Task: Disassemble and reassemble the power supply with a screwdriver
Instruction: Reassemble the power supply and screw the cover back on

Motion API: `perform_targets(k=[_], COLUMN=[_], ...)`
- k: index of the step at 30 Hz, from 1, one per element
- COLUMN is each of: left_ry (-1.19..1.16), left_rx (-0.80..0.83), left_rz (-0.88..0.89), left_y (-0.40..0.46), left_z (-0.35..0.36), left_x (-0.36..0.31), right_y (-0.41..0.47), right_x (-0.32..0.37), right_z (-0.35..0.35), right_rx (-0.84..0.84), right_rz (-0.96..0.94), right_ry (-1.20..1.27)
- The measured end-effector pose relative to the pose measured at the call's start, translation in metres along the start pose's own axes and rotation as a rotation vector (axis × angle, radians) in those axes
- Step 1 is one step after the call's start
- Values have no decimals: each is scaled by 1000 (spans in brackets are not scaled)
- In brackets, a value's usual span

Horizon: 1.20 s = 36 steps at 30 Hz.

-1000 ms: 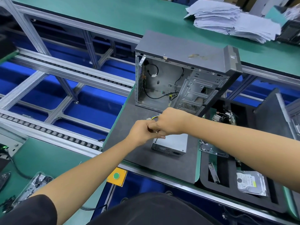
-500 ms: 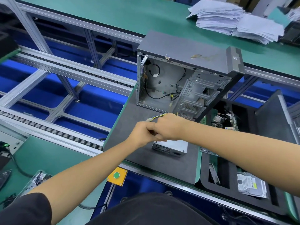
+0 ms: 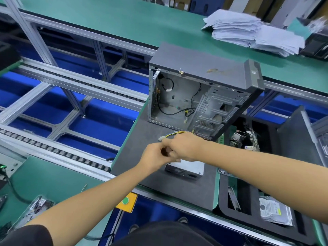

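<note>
Head: hands (image 3: 170, 150) together above power supply (image 3: 188, 168)

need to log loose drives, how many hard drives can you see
1: a hard drive lies in a slot of the black foam tray, lower right. Others may be hidden under the right arm.

You get bright, even overhead light with only soft, faint shadows under your arms on the grey mat (image 3: 142, 150). No harsh glare, just a mild sheen on the aluminium conveyor rails (image 3: 74, 86). Your hands (image 3: 170, 150) are smeared by motion blur where they meet, and the stack of papers (image 3: 248, 32) at the far right looks soft. Wide-angle distortion bows the bench (image 3: 106, 18) edges and rails toward the corners.
</note>
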<state>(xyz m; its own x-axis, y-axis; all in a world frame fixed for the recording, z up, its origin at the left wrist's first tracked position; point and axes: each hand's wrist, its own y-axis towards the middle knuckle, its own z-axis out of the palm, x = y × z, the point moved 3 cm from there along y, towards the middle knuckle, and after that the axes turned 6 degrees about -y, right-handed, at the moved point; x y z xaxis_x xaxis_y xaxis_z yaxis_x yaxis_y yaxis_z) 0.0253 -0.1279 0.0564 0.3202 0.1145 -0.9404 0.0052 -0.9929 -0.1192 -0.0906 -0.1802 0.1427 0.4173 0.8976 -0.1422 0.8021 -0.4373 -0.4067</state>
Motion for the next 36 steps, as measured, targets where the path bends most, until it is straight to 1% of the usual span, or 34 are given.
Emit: perform_targets(k=[1, 2, 3, 5, 7, 8, 9, 10, 11, 13, 14, 15, 16, 17, 18, 19, 21, 22, 23, 24, 26, 27, 29, 30, 31, 33, 34, 36], left_ry=[3, -35, -74, -116, -139, -133, -115, -90, -77, -63, -56, -72, -101, -115, -100, -77, -50, -43, -38, -32, -31, -53, -71, -58, -59, -81, -77, -49], left_rx=[-32, -14, 41, 170, 285, 343, 382, 382, 344, 197, 131, 97, 106, 145, 197, 263, 367, 391, 404, 415, 413, 375, 226, 166, 149, 194, 228, 330], left_rz=[2, 11, 21, 38, 17, 25, 40, 56, 72, 97, 100, 108, 119, 125, 130, 132, 119, 116, 119, 124, 148, 139, 96, 89, 99, 121, 130, 166], left_y=[0, 1, 4, 9, 10, 11, 11, 11, 10, 8, 6, 6, 7, 10, 12, 13, 17, 18, 19, 20, 20, 19, 17, 17, 16, 18, 20, 20], left_z=[2, 3, 3, -1, -5, -6, -7, -9, -11, -11, -9, -6, -3, -1, -2, -4, -7, -8, -10, -10, -9, -8, -6, -3, 0, 2, 0, -5], left_x=[0, 2, 1, -4, -11, -13, -14, -13, -11, -5, -2, 0, 1, 1, 0, -2, -1, -1, -1, -1, 0, 0, 4, 4, 4, 1, -2, -5], right_y=[0, -1, -2, -4, -6, -5, -4, -2, -1, -2, -2, -3, -3, -4, -5, -6, -8, -7, -6, -4, -2, -3, -6, -7, -8, -10, -11, -11], right_x=[-1, -1, -3, -4, -7, -7, -6, -6, -5, -4, -4, -6, -7, -8, -9, -9, -9, -9, -9, -9, -9, -9, -10, -11, -12, -14, -15, -15], right_z=[2, 1, -1, -9, -17, -18, -16, -14, -11, -5, -2, 2, 3, 2, -1, -5, -11, -11, -10, -9, -6, -3, 5, 8, 10, 8, 4, -6], right_rx=[9, -2, -41, -106, -75, -57, -51, -54, -63, -59, -32, -1, 15, 11, -17, -46, -50, -43, -43, -51, -94, -113, -96, -67, -42, -26, -42, -72], right_rz=[43, 38, -19, -233, -431, -485, -499, -460, -374, -140, -43, 22, 47, 29, -34, -121, -335, -409, -441, -429, -302, -210, -34, 30, 66, 51, -1, -175], right_ry=[5, -18, -66, -214, -348, -393, -403, -361, -275, -90, -36, 1, 27, 34, -2, -74, -276, -354, -378, -346, -227, -158, -37, 9, 53, 107, 77, -90])
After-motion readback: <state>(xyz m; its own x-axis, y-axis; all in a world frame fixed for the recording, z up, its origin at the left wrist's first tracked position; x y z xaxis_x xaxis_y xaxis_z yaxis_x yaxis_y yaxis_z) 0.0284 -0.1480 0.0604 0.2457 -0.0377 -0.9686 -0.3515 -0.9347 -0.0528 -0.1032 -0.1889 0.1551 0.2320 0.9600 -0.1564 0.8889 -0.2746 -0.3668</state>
